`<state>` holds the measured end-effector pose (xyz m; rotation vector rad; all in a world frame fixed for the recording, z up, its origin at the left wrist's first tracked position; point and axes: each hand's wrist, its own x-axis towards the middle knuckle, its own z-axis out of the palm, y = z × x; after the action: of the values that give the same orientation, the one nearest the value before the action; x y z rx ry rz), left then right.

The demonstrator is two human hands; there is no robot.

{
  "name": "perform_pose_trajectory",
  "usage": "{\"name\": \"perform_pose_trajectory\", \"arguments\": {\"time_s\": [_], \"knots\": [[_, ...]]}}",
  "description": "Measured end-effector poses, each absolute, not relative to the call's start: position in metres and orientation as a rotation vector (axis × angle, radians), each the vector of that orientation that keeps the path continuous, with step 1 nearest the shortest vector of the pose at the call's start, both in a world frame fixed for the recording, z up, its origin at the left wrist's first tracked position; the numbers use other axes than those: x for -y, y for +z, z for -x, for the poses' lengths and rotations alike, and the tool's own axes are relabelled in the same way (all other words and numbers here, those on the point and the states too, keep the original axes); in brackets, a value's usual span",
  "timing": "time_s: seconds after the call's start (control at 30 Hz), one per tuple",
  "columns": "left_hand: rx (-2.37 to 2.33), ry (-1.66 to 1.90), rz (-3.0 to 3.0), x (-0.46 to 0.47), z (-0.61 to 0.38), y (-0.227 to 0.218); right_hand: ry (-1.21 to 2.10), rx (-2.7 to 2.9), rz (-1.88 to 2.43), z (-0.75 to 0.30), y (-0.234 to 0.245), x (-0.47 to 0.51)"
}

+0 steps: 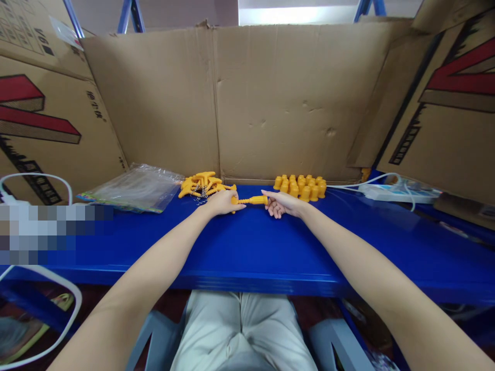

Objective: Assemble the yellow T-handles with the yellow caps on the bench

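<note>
Both bare hands are extended over the blue table [247, 242], forearms reaching in from the near edge, and both are engaged with one yellow screw tool [255, 200]. The tool lies roughly level between them, above the middle of the table towards its back; a spiral section shows next to the left hand [223, 202] and a thicker sleeve next to the right. The left hand is closed on the left end of the tool, thumb towards the sleeve, its grip largely covering the part held. The right hand [284, 203] is narrowed at the opposite end, pinching it at the fingertips, with the remaining fingers curled loosely below. Just behind the left hand is a heap of yellow handles [204, 180], with small metal pieces [201, 194] among them, too fine to identify. Just behind the right hand stands a close group of yellow caps [305, 186], set in uneven rows. Left of the heap, a clear plastic bag [135, 188] with a coloured edge lies flat. At the right of the table is a white power strip [400, 192]. A cardboard panel [290, 103] stands upright along the back, between a printed left box [50, 118] and a printed right box [456, 123], each marked in red. A pixelated patch at far left hides part of the table. Below the near edge, the person's light trousers [240, 330] are visible, seated.
</note>
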<state>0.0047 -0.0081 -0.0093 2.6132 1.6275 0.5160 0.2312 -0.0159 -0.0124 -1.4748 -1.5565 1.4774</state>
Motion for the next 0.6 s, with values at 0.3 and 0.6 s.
{"name": "perform_pose_trajectory", "arguments": {"time_s": [0.3, 0.6], "knots": [[-1.669, 0.481, -2.647, 0.0096, -0.0058, -0.0086, 1.503, 1.512, 1.488, -0.2302, -0.0117, 0.0154], [-1.756, 0.453, -2.663, 0.0133, -0.0087, -0.0074, 1.495, 1.492, 1.51, -0.2281, -0.0088, 0.0188]]}}
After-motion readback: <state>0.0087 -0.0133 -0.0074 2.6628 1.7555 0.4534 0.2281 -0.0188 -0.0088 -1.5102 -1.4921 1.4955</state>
